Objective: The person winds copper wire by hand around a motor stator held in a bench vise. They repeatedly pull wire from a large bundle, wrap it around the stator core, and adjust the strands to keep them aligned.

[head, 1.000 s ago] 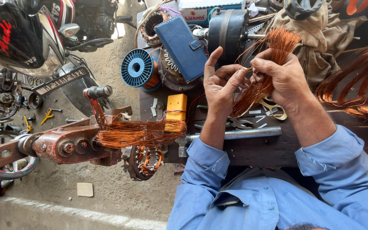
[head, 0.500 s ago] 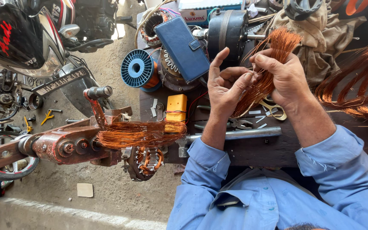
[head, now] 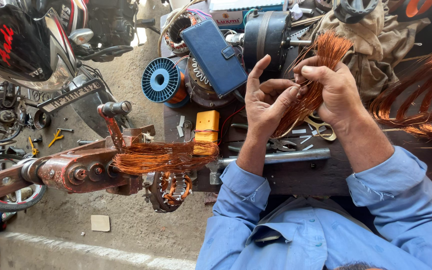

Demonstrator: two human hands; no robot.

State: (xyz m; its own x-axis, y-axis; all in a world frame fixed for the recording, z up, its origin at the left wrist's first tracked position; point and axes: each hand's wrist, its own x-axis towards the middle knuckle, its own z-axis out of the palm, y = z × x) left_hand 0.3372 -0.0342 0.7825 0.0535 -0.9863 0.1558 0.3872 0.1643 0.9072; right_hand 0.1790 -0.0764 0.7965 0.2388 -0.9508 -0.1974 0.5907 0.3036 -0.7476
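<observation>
Both hands work on a bundle of copper wire (head: 321, 65) held upright over the dark workbench (head: 296, 175). My right hand (head: 333, 87) pinches the strands near the top, thumb and forefinger closed on them. My left hand (head: 266, 102) grips the lower part of the same bundle, its forefinger pointing up. The frayed wire ends fan out above my right hand. Blue shirt sleeves cover both forearms.
A red winding machine (head: 76, 170) at the left carries a loose copper coil (head: 161, 156), with a stator (head: 168, 187) beneath. Also on or near the bench are a blue spool (head: 160, 80), blue phone case (head: 215, 55), yellow block (head: 207, 127), pliers (head: 276, 145), and more copper coils (head: 421, 100). Motorcycle (head: 26, 45) at top left.
My left forefinger has straightened upward and my hands have shifted slightly along the wire bundle. Everything else stays put.
</observation>
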